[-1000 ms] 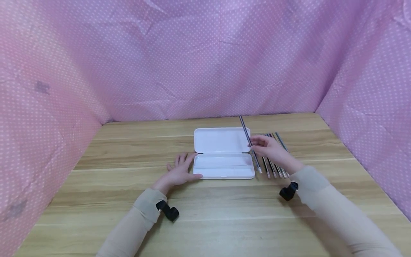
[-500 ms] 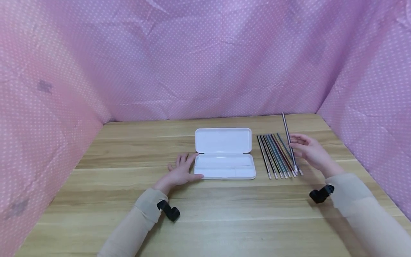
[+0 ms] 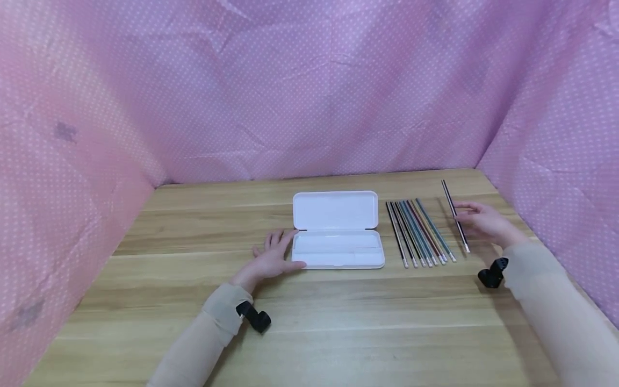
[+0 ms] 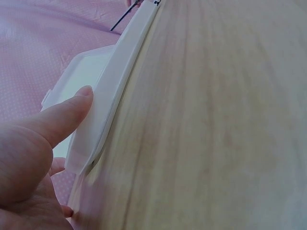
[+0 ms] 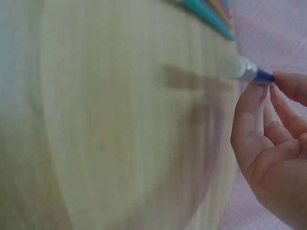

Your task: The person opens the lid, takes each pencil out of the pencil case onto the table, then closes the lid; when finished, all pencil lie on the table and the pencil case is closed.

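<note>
A white pencil case lies open on the table, its lid folded back. My left hand rests at the case's left end with fingers spread. In the left wrist view its thumb lies straight against the front wall. A dark pencil with a white eraser end slants over the table at the right. Thumb and fingertips of my right hand pinch it around its middle. In the right wrist view the pencil's eraser points towards the camera, and its far part is hidden behind the fingers.
Several pencils of different colours lie side by side between the case and my right hand, erasers towards me. The wooden table is bordered by a pink dotted cloth at the back and sides.
My right hand has carried the pencil from beside the case, across the row of pencils, to the right of them. The left hand has stayed in place.
</note>
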Tool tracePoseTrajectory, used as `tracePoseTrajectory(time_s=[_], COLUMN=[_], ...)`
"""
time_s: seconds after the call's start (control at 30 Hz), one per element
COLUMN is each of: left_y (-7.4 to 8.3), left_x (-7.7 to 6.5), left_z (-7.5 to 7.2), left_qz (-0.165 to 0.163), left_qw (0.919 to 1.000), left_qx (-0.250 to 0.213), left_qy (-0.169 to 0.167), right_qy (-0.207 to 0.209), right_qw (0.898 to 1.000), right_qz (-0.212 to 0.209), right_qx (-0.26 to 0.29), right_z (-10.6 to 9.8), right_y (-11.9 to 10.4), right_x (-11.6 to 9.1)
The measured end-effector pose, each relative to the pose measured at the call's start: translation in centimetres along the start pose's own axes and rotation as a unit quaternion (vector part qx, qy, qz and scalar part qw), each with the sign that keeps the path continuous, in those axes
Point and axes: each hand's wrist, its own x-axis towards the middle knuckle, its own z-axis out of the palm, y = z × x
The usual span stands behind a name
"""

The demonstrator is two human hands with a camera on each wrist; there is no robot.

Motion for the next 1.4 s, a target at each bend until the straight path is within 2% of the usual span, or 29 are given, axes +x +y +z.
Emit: tracePoseTrajectory(time_s=[0.1, 0.17, 0.3, 0.5, 0.67, 0.93, 1.07, 1.4], left_y=[0.0, 0.1, 0.2, 0.3, 0.1, 0.3, 0.3, 0.0], left_x=[0.0, 0.0, 0.1, 0.1, 0.0, -0.1, -0.1, 0.0], left_z=[0.1, 0.1, 0.0, 0.0, 0.0, -0.1, 0.0, 0.1], left_qz=[-0.002, -0.004, -0.004, -0.002, -0.002, -0.003, -0.005, -0.005], left_qw=[0.9999, 0.9999, 0.9999, 0.9999, 0.9999, 0.9999, 0.9998, 0.9999], left_qx=[-0.008, -0.012, -0.015, -0.016, -0.013, -0.016, -0.018, -0.011], left_qy=[-0.007, -0.011, -0.008, -0.006, -0.002, 0.000, -0.004, 0.001], right_qy=[0.006, 0.014, 0.031, 0.045, 0.047, 0.044, 0.042, 0.039], right_qw=[0.997, 0.991, 0.977, 0.960, 0.957, 0.964, 0.964, 0.969], right_qz=[0.008, 0.005, 0.002, -0.002, -0.002, 0.018, 0.025, 0.018], right_qx=[-0.070, -0.131, -0.213, -0.276, -0.287, -0.262, -0.263, -0.244], right_z=[-0.1, 0.0, 0.4, 1.0, 1.5, 2.0, 2.2, 2.7], right_y=[0.5, 0.7, 0.6, -0.1, -0.4, -0.3, -0.4, -0.6], right_x=[0.1, 0.0, 0.1, 0.5, 0.7, 0.7, 0.7, 0.9])
